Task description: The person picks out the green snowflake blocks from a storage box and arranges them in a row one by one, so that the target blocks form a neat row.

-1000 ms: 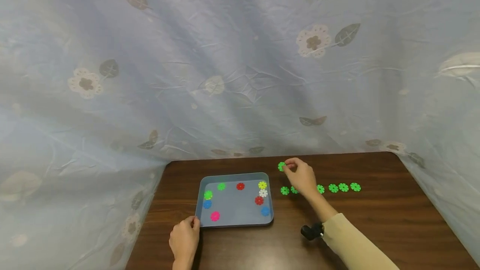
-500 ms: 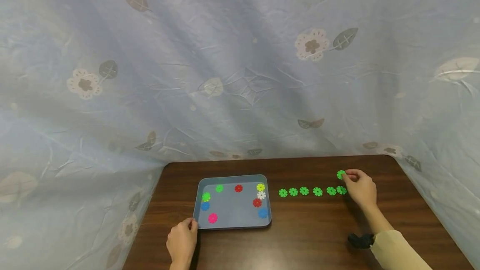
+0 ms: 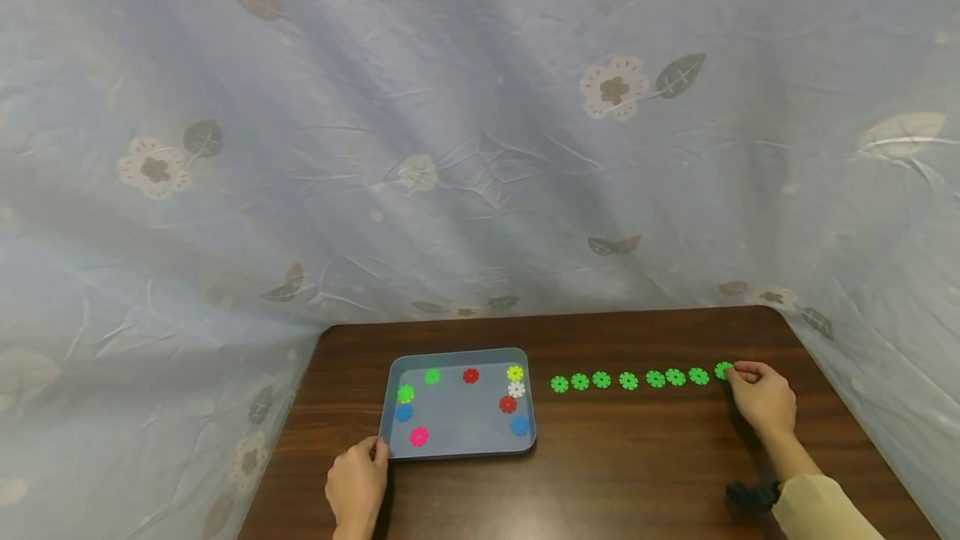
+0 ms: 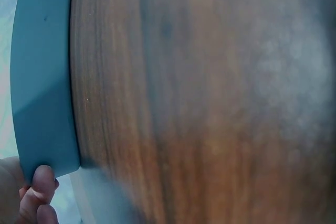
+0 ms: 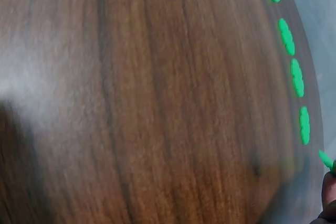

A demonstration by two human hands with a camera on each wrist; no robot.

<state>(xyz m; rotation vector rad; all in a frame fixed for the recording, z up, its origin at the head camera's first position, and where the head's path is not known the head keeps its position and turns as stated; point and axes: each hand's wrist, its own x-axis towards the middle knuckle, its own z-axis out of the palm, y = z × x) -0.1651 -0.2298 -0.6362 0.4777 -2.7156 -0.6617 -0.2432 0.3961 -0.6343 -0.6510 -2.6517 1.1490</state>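
Observation:
My right hand (image 3: 763,398) pinches a green notched disc (image 3: 723,370) at the right end of a row of matching green discs (image 3: 628,381) on the table. In the right wrist view, that held disc (image 5: 326,159) looks tilted, one edge raised in the fingers. My left hand (image 3: 357,480) grips the near left corner of a grey-blue tray (image 3: 472,450). The left wrist view shows the thumb against the tray's outer wall (image 4: 44,87); part of the hand is cut off there.
Inside the tray lie loose discs: green (image 3: 432,376), red (image 3: 470,375), yellow (image 3: 514,373), white (image 3: 516,390), blue (image 3: 520,425) and pink (image 3: 419,437). The dark wooden table (image 3: 600,473) ends at a flowered curtain (image 3: 487,190) behind.
My right hand has carried the green disc from beside the tray rightward along the row, then down to the row's right end. The left hand has stayed at the tray's corner.

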